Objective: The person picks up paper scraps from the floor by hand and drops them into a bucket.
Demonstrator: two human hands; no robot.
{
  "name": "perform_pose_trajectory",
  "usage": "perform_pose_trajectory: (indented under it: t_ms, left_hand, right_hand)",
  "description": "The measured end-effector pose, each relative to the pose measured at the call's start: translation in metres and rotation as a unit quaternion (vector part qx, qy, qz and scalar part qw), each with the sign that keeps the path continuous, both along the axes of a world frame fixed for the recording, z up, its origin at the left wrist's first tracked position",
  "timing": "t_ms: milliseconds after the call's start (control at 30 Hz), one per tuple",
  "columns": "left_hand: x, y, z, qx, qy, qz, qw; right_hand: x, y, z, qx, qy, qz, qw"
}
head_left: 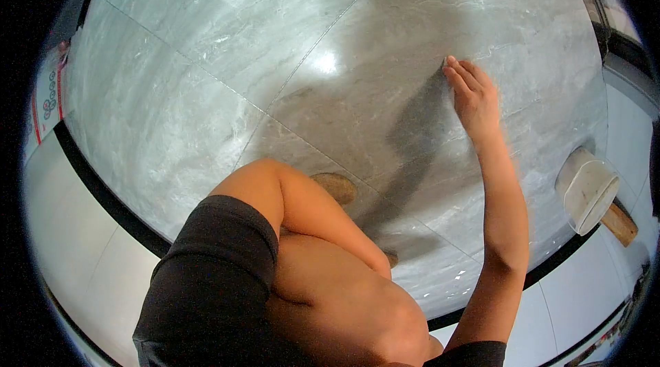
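Observation:
My right hand [474, 95] reaches out over the grey marbled tile floor [206, 30]. Its thumb and fingers are pinched together at the tips. Whatever lies between them, if anything, is too small to make out. The fingertips are at or just above the tile surface, and I cannot tell if they touch it. A dark shadow of the arm falls on the tiles to the left of the hand. My left hand is not visible. Bare limbs and a dark garment [213, 250] fill the lower middle of the view.
A whitish bucket [588, 188] stands at the right, with a wooden piece [620, 224] beside it. Brown shoe tips [335, 188] show below me. Thin joints cross the tiles, and a black border strip [103, 188] edges them. A printed box [48, 95] sits at far left.

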State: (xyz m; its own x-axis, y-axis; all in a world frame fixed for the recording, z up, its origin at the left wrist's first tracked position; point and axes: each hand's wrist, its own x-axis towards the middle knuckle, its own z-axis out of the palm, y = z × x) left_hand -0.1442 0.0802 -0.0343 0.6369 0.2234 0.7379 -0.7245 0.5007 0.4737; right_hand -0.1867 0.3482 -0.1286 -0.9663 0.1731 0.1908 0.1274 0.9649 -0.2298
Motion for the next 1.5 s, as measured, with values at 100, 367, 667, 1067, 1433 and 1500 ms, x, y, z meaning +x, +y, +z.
perform_pose_trajectory:
  t_ms: [100, 367, 667, 1067, 1433, 1500]
  left_hand:
    - [0.0, 0.0, 0.001, 0.002, 0.0, -0.002, 1.0]
    - [0.002, -0.005, 0.002, 0.0, 0.005, -0.015, 1.0]
    - [0.004, -0.012, 0.003, -0.001, 0.009, -0.029, 1.0]
    - [-0.003, -0.03, 0.001, 0.015, 0.005, -0.096, 0.995]
    - [-0.016, -0.043, -0.018, 0.036, 0.046, -0.197, 0.979]
    - [-0.018, -0.042, -0.024, 0.036, 0.067, -0.209, 0.975]
  right_hand:
    - [0.0, -0.011, -0.004, -0.082, 0.03, -0.089, 0.992]
    - [-0.005, -0.018, -0.007, -0.178, 0.08, -0.218, 0.956]
    - [-0.014, -0.014, -0.012, -0.077, 0.05, -0.17, 0.981]
    - [0.057, 0.02, 0.018, -0.296, 0.181, -0.429, 0.834]
    - [0.314, 0.093, 0.117, -0.083, 0.261, -0.61, 0.744]
    - [0.355, 0.126, 0.143, 0.029, 0.292, -0.619, 0.728]
